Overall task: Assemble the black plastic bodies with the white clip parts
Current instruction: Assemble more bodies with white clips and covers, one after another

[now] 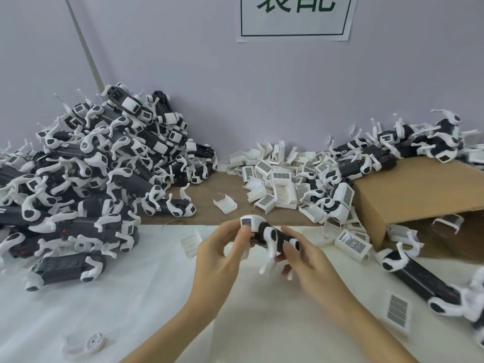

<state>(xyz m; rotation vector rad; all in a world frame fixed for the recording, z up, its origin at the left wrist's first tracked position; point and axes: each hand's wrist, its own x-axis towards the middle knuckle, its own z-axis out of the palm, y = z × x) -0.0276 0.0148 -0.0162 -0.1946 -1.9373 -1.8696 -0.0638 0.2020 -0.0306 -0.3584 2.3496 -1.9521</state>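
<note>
Hands meet mid-table: left hand (222,247) pinches the clip (250,222), right hand (301,251) grasps the body (272,238). Pressed on askew, the clip may jam or snap.

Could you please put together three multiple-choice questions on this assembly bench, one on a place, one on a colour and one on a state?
1. Where does the big pile of assembled units lie?
A. on the person's left
B. inside the cardboard box
C. at the near table edge

2. What colour is the writing on the wall sign?
A. red
B. green
C. blue

3. How is the black body in the middle held?
A. lying untouched on the cloth
B. in one hand only
C. between both hands, above the cloth

Answers:
1 A, it fills the left side against the wall.
2 B, the characters and border are green.
3 C, the left hand pinches its white-capped end and the right hand grips the other.
</note>
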